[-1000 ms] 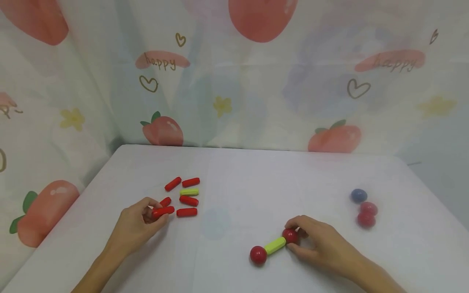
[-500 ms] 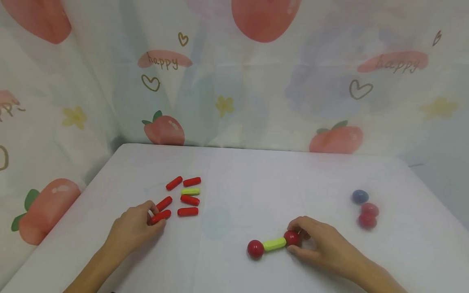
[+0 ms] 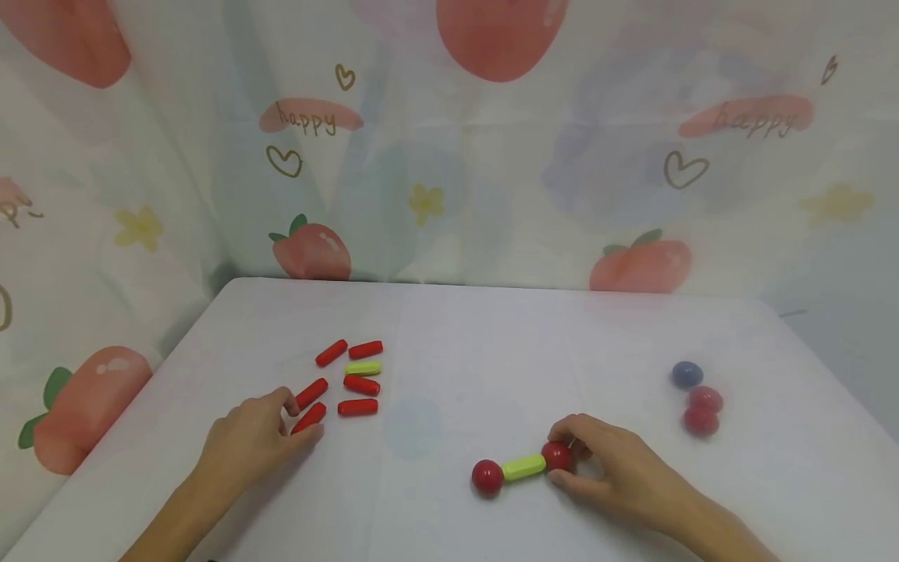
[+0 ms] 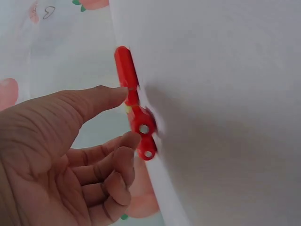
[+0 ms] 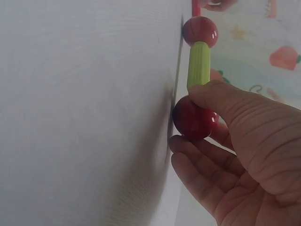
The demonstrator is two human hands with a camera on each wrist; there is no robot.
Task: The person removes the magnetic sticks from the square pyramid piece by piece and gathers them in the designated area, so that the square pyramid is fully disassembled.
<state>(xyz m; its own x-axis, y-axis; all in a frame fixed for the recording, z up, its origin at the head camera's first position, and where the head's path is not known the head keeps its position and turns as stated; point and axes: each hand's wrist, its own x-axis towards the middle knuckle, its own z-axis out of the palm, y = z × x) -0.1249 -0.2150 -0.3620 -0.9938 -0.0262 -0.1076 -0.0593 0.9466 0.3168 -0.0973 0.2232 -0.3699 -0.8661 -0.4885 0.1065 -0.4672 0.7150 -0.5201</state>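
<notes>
In the head view my left hand is at the left, thumb and index finger spread around a short red rod lying on the table. A silver disc shows in the end of that rod in the left wrist view, and the fingers look loose around it. My right hand pinches a red ball between thumb and fingers. That ball joins a lime-green rod, whose other end carries a second red ball. This dumbbell-like piece lies along the tabletop.
Beyond the left hand lie several more red rods and one lime-green rod. At the right of the white table sit a blue ball and two red balls. A printed curtain hangs behind.
My left hand has lowered the red rod onto the table beside another and loosened its fingers. The ball-and-rod piece has swung at its left end, away from me, with the right hand still holding it.
</notes>
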